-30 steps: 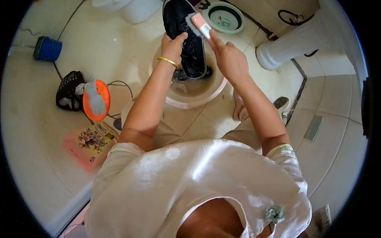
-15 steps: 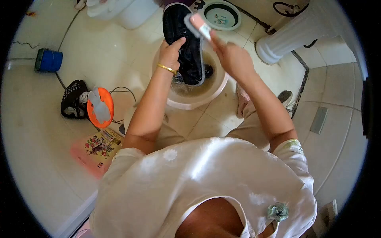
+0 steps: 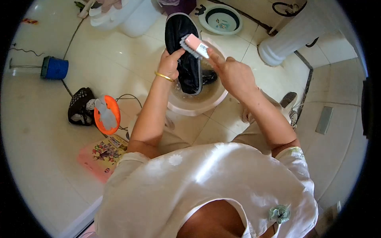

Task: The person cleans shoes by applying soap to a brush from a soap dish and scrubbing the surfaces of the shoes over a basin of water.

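A wet black shoe (image 3: 189, 73) with a pale sole edge is held over a pinkish-white basin (image 3: 186, 110) of murky water. My left hand (image 3: 170, 63) grips it by its left side, thumb across the upper. In my right hand (image 3: 235, 75) is a scrub brush (image 3: 197, 45) with a pink and white back and grey bristles. The bristles lie against the shoe's right side, around its middle. Another dark shoe (image 3: 209, 77) sits partly in the water, half hidden behind the held one.
At the back stand a white-green basin (image 3: 220, 20) and a white toilet (image 3: 137, 20). A pedestal (image 3: 274, 51) rises at right. On the left are a blue container (image 3: 55, 68), a black basket (image 3: 80, 107), an orange-rimmed bin (image 3: 116, 115) and a pink package (image 3: 97, 158).
The brush has moved down along the shoe from nearer its upper end. The whole scene sits slightly lower in view, and my left hand keeps its hold.
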`<state>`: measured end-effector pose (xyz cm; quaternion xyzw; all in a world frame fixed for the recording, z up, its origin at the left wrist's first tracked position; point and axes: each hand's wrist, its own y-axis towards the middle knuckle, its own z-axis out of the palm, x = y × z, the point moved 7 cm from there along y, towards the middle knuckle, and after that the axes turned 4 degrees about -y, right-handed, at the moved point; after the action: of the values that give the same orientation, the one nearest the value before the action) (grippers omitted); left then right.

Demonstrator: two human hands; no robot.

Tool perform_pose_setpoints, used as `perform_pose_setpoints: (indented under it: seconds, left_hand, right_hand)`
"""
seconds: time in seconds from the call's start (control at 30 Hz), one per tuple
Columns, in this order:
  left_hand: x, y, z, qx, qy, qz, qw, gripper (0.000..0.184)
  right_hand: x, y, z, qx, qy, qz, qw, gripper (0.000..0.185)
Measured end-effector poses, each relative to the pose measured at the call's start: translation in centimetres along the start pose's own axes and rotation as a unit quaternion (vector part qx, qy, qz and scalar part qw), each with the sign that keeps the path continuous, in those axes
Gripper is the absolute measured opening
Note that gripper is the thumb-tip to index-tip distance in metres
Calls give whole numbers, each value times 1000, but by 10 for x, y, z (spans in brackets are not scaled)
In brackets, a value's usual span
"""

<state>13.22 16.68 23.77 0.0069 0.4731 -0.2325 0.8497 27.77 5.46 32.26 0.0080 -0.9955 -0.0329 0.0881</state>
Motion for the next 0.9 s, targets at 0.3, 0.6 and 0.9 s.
perform_pose_setpoints:
  seconds: [0.3, 0.6, 0.9]
  left_hand:
    - [0, -9, 21, 37, 61, 10, 997, 37]
    - [-5, -10, 33, 15, 81, 60, 995, 37]
    - [9, -12, 41, 61, 124, 79, 987, 39]
  right_hand:
    - [-30, 25, 0, -85, 49, 69, 993, 42]
    - [-53, 49, 15, -134, 265, 122, 947, 45]
    - [-57, 52, 39, -39, 633, 187, 750, 64]
